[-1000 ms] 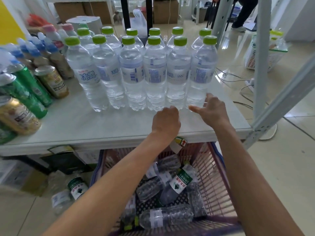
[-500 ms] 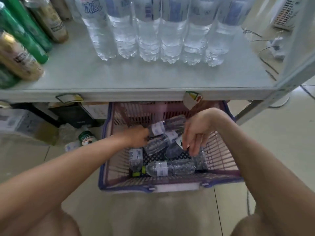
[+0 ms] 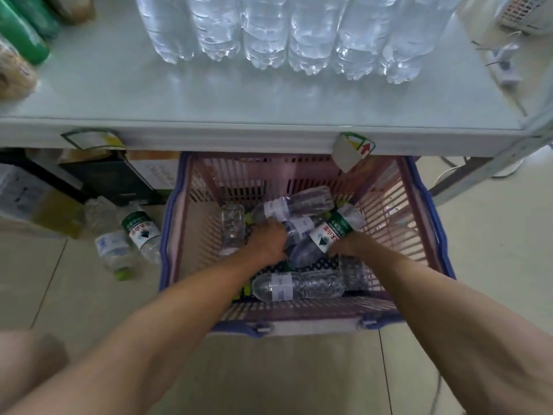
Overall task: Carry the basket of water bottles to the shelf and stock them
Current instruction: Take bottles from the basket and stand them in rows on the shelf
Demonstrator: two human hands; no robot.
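Both hands reach into the basket (image 3: 419,223) under the shelf (image 3: 269,109).
Left hand (image 3: 267,242) lies on a clear bottle (image 3: 294,205); right hand (image 3: 348,245) touches the green-label bottle (image 3: 326,235); neither grip can be made out. Stocked bottles (image 3: 308,31) stand above.

- A single view, from a wide-angle camera worn on the person's head; no second view shares the scene.
- It looks forward and steeply down, from above and behind both forearms.
- The basket (image 3: 419,217) on the floor sits mid-frame, close below the camera, with both forearms reaching into it from the bottom edge.
- The shelf (image 3: 269,106) crosses the upper frame; its front edge faces the camera, and the standing bottles (image 3: 311,34) are cut off at the top.
- Straight lines bow near the frame's edges.
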